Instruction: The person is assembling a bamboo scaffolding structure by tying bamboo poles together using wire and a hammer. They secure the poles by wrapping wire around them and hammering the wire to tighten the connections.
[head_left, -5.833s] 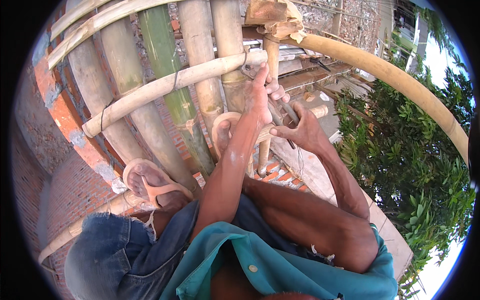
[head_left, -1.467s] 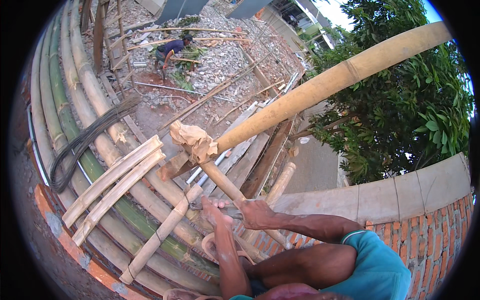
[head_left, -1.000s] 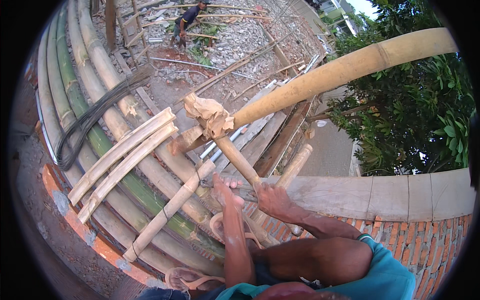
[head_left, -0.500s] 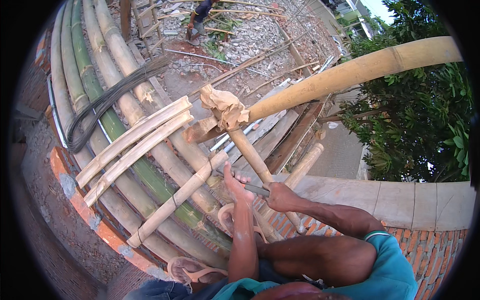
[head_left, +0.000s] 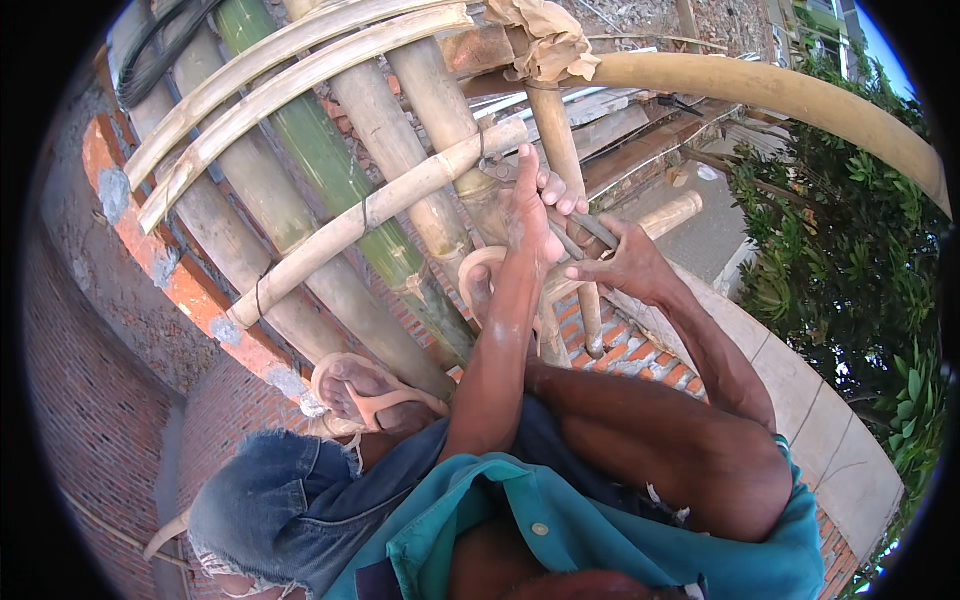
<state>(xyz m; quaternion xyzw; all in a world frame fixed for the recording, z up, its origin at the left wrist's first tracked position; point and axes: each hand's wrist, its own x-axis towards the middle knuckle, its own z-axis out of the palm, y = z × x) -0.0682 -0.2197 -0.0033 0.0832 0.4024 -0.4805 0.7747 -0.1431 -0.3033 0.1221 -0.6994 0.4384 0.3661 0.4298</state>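
— What do the hands do now?

— The left hand (head_left: pixel 528 205) presses on the pale split bamboo crosspiece (head_left: pixel 400 195), at its right end, where a thin dark binding wire (head_left: pixel 487 160) goes around it. The fingers are closed over the joint. The right hand (head_left: pixel 622 265) grips a dark metal pliers-like tool (head_left: pixel 585 230) just beside the left.

— And around them?

— An upright thin bamboo pole (head_left: pixel 565 170) stands behind the hands, topped with crumpled brown paper (head_left: pixel 545 40). A foot in a pink rubber sandal (head_left: pixel 370 395) rests on the thick bamboo poles (head_left: pixel 330 170).
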